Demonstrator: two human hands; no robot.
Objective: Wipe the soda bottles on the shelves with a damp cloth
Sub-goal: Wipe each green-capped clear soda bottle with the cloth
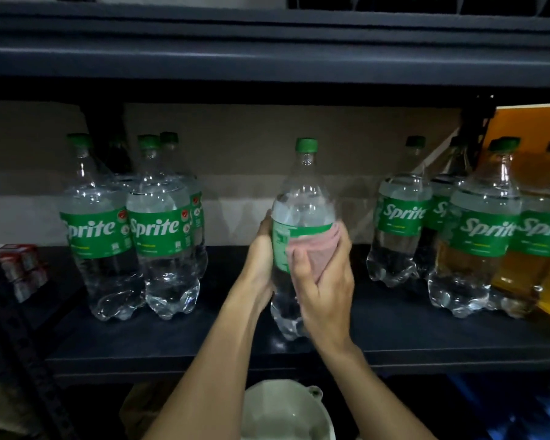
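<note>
1. At the far left edge of the dark shelf (204, 344) sits a stack of small red-and-white packs (23, 268), too dim to read.
2. Next comes a left cluster of Sprite bottles (99, 230). They are clear, with green caps and green labels. Two stand upright in front, touching each other, and more stand close behind them.
3. The left hand (261, 249) comes up from below. Its palm lies against the left side of the middle bottle (302, 198), and its fingers wrap round the label band and hold it.
4. The middle bottle is upright in the gap between the two clusters, nearer the front edge of the shelf than the others. Its green cap is on. Whether its base rests on the shelf or hangs just above it cannot be told.
5. A pink cloth (315, 246) lies against the lower right part of that bottle's label.
6. The right hand (324, 281) covers the cloth. Its fingers curl round the cloth and press it onto the bottle, and the thumb lies across the front.
7. A right cluster of Sprite bottles (400, 217) stands upright and close together, well apart from the middle one.
8. Behind the rightmost bottles leans an orange board (527, 122), which tints them amber.
9. Below the shelf, between the forearms, is a white basin (283, 414).
</note>
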